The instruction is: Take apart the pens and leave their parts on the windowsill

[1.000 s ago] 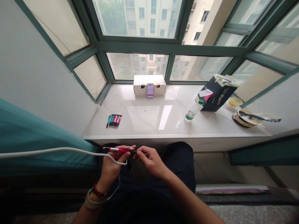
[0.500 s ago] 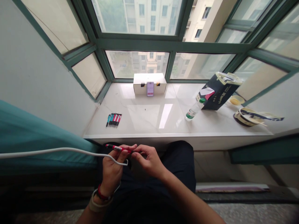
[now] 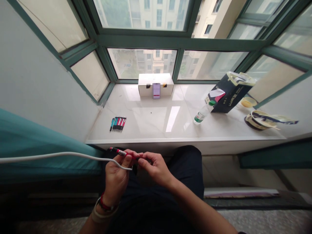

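Above my lap, my left hand [image 3: 118, 174] is closed around a red pen [image 3: 122, 152] with black ends, its far end pointing up and left. My right hand [image 3: 156, 167] pinches the pen's other end, which the fingers mostly cover. A white cable [image 3: 80, 156] runs in from the left edge and passes over my left hand, ending in a bend near the thumb. On the white windowsill [image 3: 146, 130], to the left, several pens [image 3: 118, 124] in turquoise, red and black lie side by side in a row.
At the back of the sill a small purple phone-like item [image 3: 156, 91] leans on a white box [image 3: 156, 79]. Further right are a clear bottle with a green cap [image 3: 201, 116], a dark carton bag [image 3: 230, 94] and a food bowl [image 3: 259, 120]. A teal curtain [image 3: 44, 136] hangs left.
My right hand has closed in on my left, covering the pen's black end. The pen now tilts more steeply. The view has shifted slightly.
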Tool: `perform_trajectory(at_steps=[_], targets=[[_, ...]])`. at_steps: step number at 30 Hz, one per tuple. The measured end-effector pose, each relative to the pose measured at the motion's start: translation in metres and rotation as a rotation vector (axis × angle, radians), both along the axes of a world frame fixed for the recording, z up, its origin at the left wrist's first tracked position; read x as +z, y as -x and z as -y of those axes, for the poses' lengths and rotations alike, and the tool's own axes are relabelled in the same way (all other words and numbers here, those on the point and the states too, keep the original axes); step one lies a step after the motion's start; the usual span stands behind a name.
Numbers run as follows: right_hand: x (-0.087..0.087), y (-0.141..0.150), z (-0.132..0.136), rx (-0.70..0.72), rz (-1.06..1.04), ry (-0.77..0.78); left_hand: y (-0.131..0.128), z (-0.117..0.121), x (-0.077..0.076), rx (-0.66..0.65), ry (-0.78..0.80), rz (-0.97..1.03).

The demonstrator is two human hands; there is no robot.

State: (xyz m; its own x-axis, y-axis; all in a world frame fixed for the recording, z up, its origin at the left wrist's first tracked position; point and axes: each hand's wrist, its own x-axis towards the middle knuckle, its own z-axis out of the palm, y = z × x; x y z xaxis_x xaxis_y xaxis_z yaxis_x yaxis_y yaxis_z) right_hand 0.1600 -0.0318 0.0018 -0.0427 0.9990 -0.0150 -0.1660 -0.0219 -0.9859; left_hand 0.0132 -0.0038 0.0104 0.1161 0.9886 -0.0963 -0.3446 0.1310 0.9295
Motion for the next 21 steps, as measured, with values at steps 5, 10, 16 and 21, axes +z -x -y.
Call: perform_trajectory(at_steps=[5, 10, 16, 21], targets=[[-0.006, 0.0, -0.001, 0.107, -0.262, 0.187, -0.001, -0.001, 0.003, 0.001, 0.022, 0.017], [-0.009, -0.005, -0.003, 0.247, -0.546, 0.376, 0.0, -0.002, 0.002, -0.044, 0.109, 0.034], [-0.014, -0.017, -0.002, 0.156, -0.419, 0.298, 0.006, -0.02, 0.012, 0.099, 0.13, 0.094], [-0.008, -0.019, 0.005, -0.021, -0.143, 0.114, 0.006, -0.026, 0.023, 0.135, 0.083, 0.074]])
